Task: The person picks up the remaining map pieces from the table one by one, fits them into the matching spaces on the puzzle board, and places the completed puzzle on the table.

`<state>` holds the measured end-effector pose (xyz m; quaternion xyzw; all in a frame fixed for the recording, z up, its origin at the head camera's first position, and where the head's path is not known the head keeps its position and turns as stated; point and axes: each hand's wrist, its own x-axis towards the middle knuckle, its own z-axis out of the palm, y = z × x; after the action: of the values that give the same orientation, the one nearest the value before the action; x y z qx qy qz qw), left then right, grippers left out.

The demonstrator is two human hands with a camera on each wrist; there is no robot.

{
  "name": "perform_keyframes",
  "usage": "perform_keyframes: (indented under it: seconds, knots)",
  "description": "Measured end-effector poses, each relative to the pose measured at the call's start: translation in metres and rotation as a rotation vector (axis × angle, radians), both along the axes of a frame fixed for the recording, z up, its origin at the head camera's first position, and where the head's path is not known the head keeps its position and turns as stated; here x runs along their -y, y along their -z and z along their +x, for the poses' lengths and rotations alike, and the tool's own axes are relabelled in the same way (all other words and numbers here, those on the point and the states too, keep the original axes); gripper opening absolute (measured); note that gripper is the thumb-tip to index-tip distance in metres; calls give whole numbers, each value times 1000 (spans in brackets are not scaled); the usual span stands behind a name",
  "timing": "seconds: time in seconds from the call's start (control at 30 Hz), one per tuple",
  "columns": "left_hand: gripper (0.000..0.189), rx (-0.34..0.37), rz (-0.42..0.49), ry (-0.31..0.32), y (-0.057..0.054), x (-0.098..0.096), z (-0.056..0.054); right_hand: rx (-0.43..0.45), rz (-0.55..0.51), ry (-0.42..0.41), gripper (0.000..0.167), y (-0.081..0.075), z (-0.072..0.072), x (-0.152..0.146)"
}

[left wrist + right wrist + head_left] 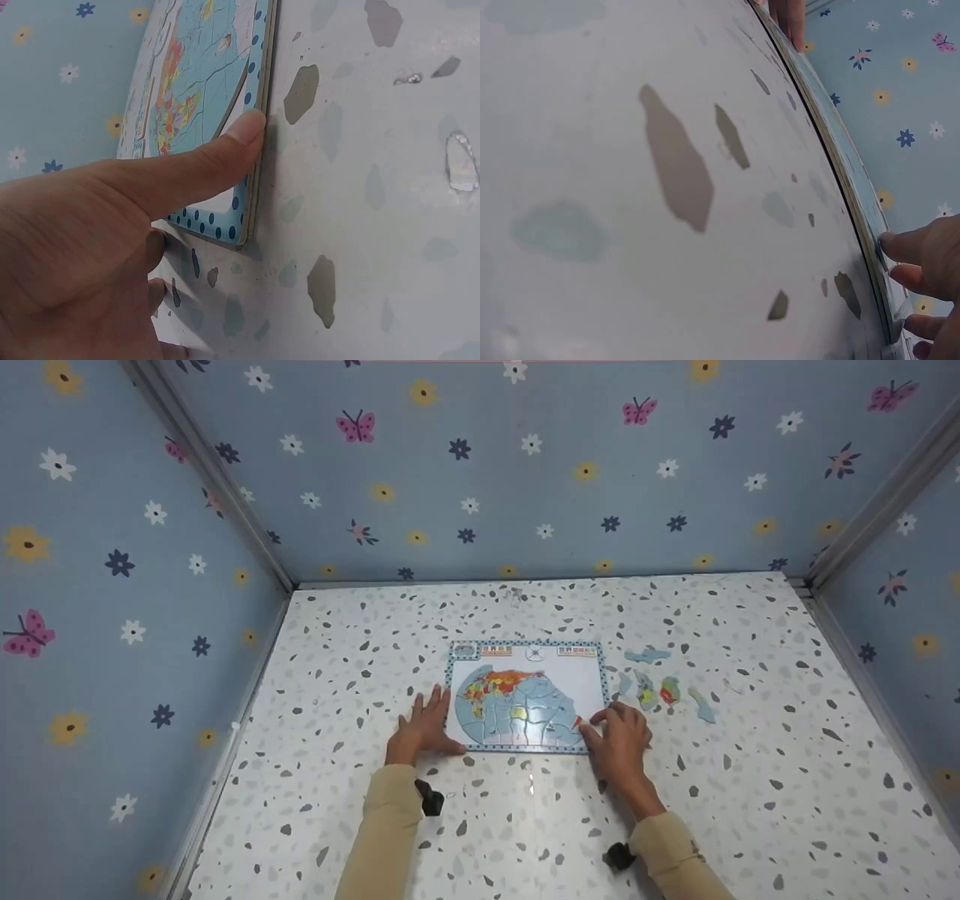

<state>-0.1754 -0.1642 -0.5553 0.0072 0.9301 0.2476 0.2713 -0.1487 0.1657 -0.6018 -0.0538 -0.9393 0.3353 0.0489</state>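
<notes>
A world map jigsaw board (525,654) lies flat on the table, its left and middle part filled with blue, orange and yellow pieces. My left hand (425,727) rests at its left front corner. In the left wrist view the straight thumb (225,146) presses on the dotted border, fingers beyond the corner. My right hand (621,739) is at the right edge, pinching a small puzzle piece (577,722) with an orange part between thumb and fingertip. In the right wrist view its fingers (922,244) touch the board's rim; the piece is mostly hidden.
Several loose puzzle pieces lie right of the board: a long blue one (647,655), a green and red one (670,691), a blue and yellow one (646,691) and a curved blue one (702,705). Flower-patterned panels (525,472) enclose the speckled table (360,660).
</notes>
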Motion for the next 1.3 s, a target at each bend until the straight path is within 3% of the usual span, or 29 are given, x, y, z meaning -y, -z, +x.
perform_keyframes:
  seconds: [0.53,0.77,1.1,1.3]
  knots:
    - [114,-1,2,13,-1,0,-1,-34,-42,-2,24,-1,-3,-12]
    - [113,6,-17,17,-1,0,-1,-88,-13,64,29,-5,-15,-30]
    - [113,11,-24,10,0,-2,0,-51,-10,156,30,-4,-29,-61]
    - [112,9,-16,5,-1,-2,0,-46,46,195,38,-2,-34,-74]
